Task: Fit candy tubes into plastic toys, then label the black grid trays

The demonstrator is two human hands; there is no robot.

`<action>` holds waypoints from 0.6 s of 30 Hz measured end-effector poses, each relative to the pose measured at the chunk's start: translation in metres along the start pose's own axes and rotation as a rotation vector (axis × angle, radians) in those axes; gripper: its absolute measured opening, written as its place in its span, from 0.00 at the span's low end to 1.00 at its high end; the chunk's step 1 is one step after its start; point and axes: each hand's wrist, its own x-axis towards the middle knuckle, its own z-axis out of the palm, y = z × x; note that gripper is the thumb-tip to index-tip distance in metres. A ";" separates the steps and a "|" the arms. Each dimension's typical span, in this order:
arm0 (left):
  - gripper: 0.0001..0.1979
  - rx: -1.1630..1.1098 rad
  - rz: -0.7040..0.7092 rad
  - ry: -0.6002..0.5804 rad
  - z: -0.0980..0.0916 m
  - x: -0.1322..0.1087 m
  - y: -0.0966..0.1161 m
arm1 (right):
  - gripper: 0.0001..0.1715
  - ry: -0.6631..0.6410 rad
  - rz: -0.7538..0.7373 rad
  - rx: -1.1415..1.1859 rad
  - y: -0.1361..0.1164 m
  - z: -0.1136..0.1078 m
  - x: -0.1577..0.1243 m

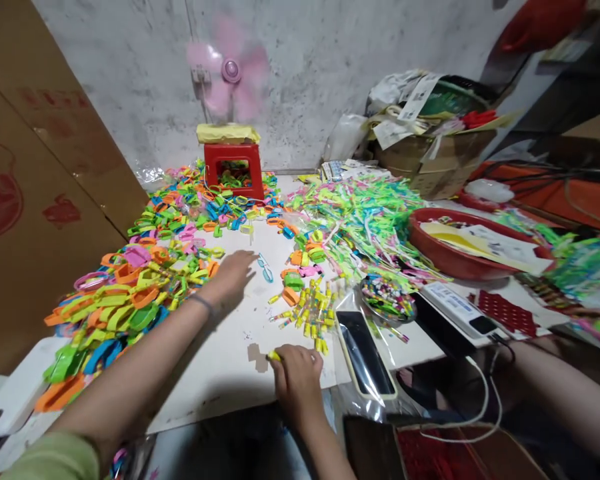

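Observation:
My left hand (pixel 233 277) reaches over the middle of the white work surface, palm down with fingers stretched out. Just beyond its fingertips lies a small light-blue and white loop-shaped piece (pixel 265 269); whether they touch I cannot tell. Near the front edge, my right hand (pixel 299 375) is closed, with a small yellow piece (pixel 274 356) pinched between thumb and fingers. Several yellow-ended short sticks (pixel 313 310) lie in a heap beyond that hand. To the left of my left hand spreads a big pile of bright plastic loops (pixel 135 287), orange, green, yellow, pink and blue.
A phone (pixel 365 353) lies right of my right hand, near a bowl of small patterned pieces (pixel 387 297). Behind are a heap of green strips (pixel 365 207), a red basin (pixel 445 257) and a red stool (pixel 234 150) under a spinning pink fan (pixel 231 70). Another person's arm (pixel 560 390) shows at right.

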 end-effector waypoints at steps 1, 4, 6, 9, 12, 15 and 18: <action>0.21 -0.009 0.028 -0.046 0.014 0.018 0.010 | 0.09 0.033 -0.017 0.013 0.001 0.004 0.000; 0.15 -0.017 0.063 -0.172 0.044 0.056 0.019 | 0.11 0.094 -0.038 0.029 0.005 0.011 0.000; 0.11 -0.015 0.059 -0.260 0.052 0.070 0.012 | 0.11 0.101 -0.027 0.049 0.006 0.014 -0.001; 0.12 -0.029 0.026 -0.381 0.052 0.086 -0.008 | 0.13 0.180 -0.040 0.083 0.007 0.017 -0.003; 0.12 -0.076 -0.024 -0.459 0.038 0.110 -0.023 | 0.15 0.234 -0.042 0.083 0.007 0.017 -0.003; 0.15 -0.155 -0.058 -0.424 0.018 0.142 -0.021 | 0.14 0.151 -0.001 0.083 0.008 0.012 -0.002; 0.26 -0.275 -0.041 -0.290 0.008 0.163 -0.001 | 0.14 0.081 0.011 0.071 0.008 0.006 -0.001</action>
